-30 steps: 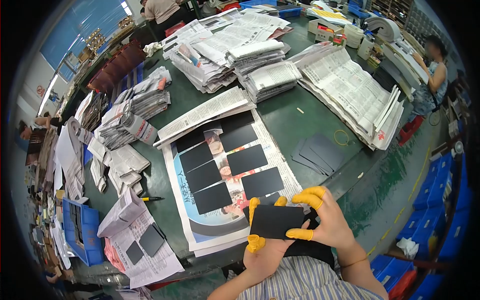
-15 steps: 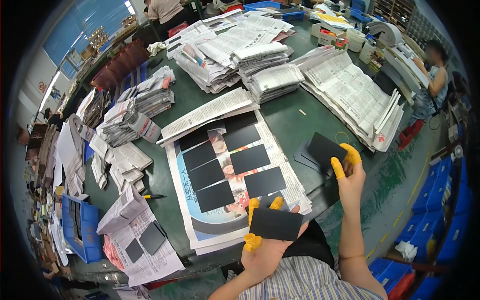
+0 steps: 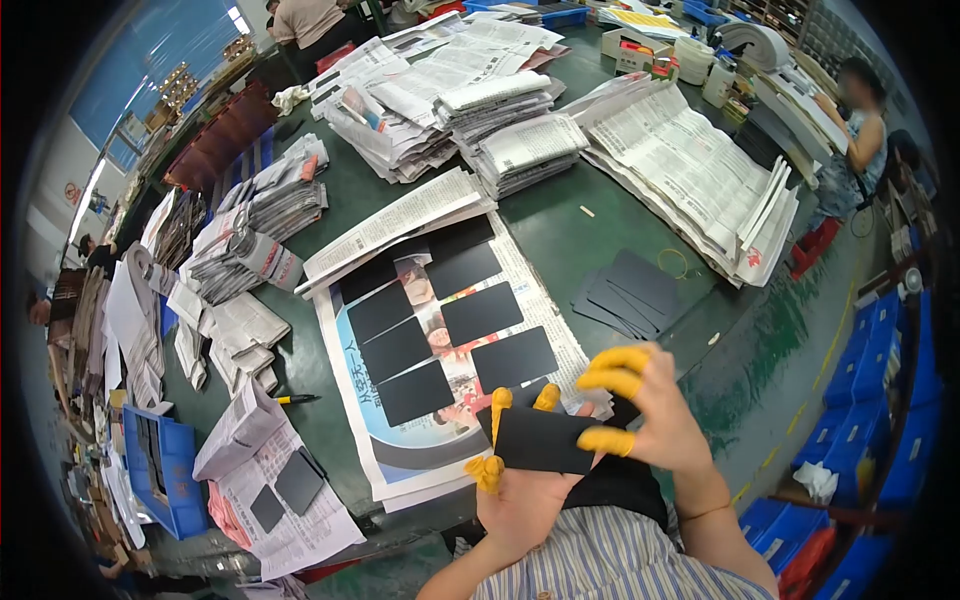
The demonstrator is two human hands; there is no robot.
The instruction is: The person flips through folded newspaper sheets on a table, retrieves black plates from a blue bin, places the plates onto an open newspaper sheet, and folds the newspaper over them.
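While left hand (image 3: 522, 498) holds black card (image 3: 545, 440), right hand (image 3: 668, 420) — grip wide; thumb at card's edge.

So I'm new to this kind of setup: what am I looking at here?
There is no robot here: a person works bare-handed, apart from yellow covers on some fingertips. Every picture comes from one camera worn on the head, looking forward and down.

The left hand holds a dark card. The right hand is open at the card's right end, its thumb overlapping it in view.

On the green table, dark cards lie in two columns on a printed sheet, with a loose fan of cards to the right. Around them are folded newspapers, a pen and a blue tray.
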